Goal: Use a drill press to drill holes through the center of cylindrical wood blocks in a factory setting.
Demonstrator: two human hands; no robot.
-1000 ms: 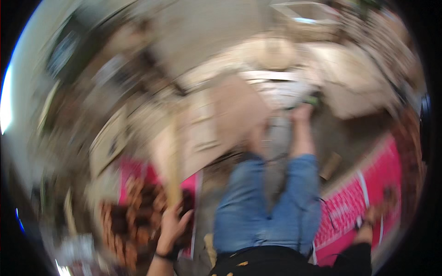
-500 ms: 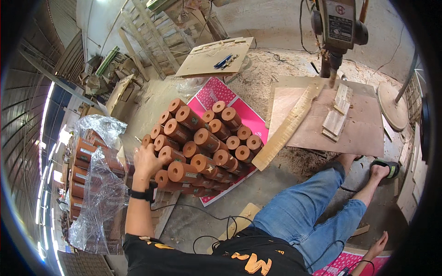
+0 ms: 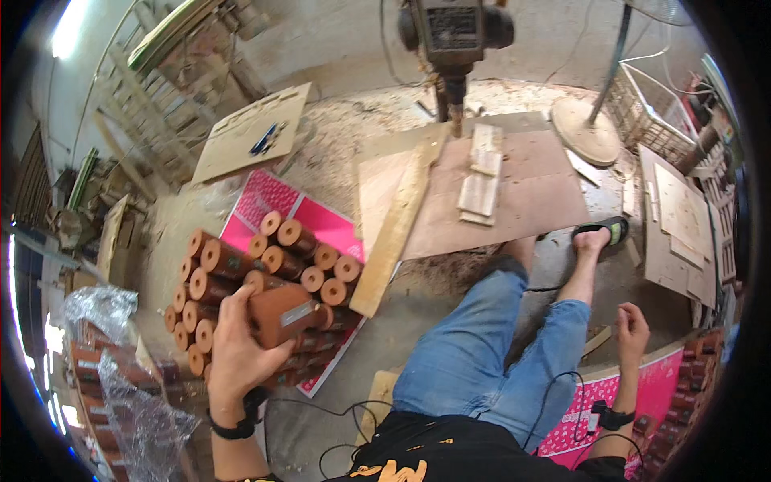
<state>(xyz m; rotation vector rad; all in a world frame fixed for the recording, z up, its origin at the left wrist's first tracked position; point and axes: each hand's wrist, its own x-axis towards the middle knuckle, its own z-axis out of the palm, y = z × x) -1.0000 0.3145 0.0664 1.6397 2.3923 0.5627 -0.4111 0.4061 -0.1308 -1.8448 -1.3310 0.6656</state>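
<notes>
My left hand (image 3: 239,347) is wrapped round a reddish-brown cylinder (image 3: 283,313) with a pale label on its side, and holds it above the pile. Beneath and beyond it lie several stacked brown cylinders (image 3: 218,257), each with a round hole in its visible end, on a pink patterned sheet (image 3: 250,198). Off to the right, my right hand (image 3: 633,331) is raised beside my leg, its fingers loosely bent with nothing in them. A drill press (image 3: 454,44) stands ahead, its bit above a brown-covered board (image 3: 530,189) bearing a fixture of pale wood strips (image 3: 482,178).
A long wooden board (image 3: 397,225) slants off the drill table's left side. Plastic film (image 3: 132,402) covers more cylinders at left. A black cable (image 3: 345,411) loops near my waist. At right are a pink sheet (image 3: 642,394), a crate (image 3: 650,112) and leaning panels (image 3: 683,225).
My left hand has taken hold of a cylinder and lifted it from the pile. My right hand has risen further into view. The whole view has swung to the right.
</notes>
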